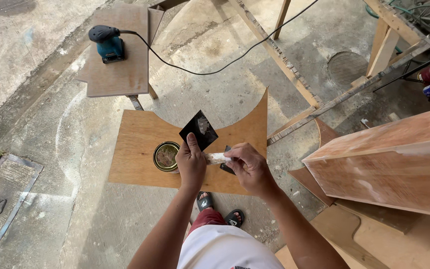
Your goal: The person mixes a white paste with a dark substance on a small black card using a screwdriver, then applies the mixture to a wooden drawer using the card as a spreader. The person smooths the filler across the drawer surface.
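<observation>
Your left hand (191, 164) is closed on a black square scraper card (199, 129), thumb pressed on its lower corner; the card stands tilted, smeared with pale filler on its face. Your right hand (247, 167) has its fingers (234, 153) pinched together on a second, putty-caked scraper (219, 158), whose long axis runs level from the right hand toward the left. That blade tip touches or nearly touches the left hand just below the card; I cannot tell which. So the card lies up and left of the right fingers, and the right hand is the nearer to the caked blade.

Just left of the left hand sits an open round tin (166, 156), metal rim, dull brownish paste inside. It rests on a plywood panel (135, 154) with a concave curved far edge, matte tan grain, lying on the concrete floor (51, 99).

Right of the panel: a long plywood box (394, 164), streaked white.

Beyond the panel: a teal corded sander (107, 44) on a small board.
</observation>
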